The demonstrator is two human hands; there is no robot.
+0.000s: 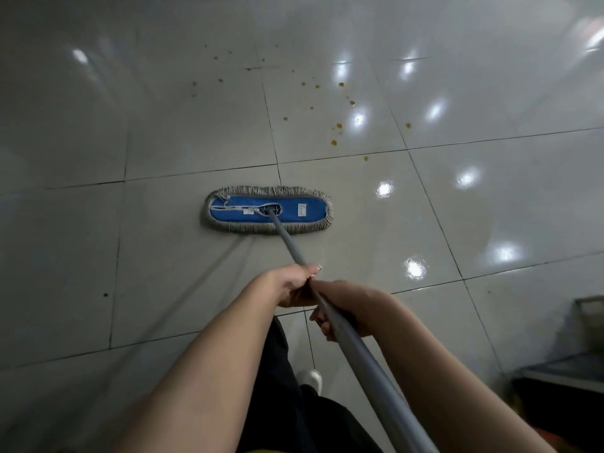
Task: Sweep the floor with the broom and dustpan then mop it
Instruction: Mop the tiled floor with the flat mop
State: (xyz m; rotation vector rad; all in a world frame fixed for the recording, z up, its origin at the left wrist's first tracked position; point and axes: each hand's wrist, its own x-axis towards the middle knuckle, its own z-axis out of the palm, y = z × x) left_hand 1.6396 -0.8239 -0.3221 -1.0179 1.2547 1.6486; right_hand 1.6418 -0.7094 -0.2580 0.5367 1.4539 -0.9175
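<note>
A flat mop head (294, 209), blue on top with a grey fringe, lies flat on the pale tiled floor (163, 132). Its grey metal handle (356, 351) runs back from the head toward me, down to the lower right. My left hand (294, 286) grips the handle higher up the pole, nearer the head. Just behind it, my right hand (343, 308) holds the same handle, fingers curled round it. Several small yellow-brown spots (333, 142) dot the tiles beyond the mop head, to its upper right. No broom or dustpan is in view.
A dark low metal stand or shelf (568, 374) sits at the right edge. My dark trouser legs and a white shoe (310, 379) show below my arms. A small dark speck (105, 294) lies on the left tiles. Ceiling lights reflect off the glossy floor.
</note>
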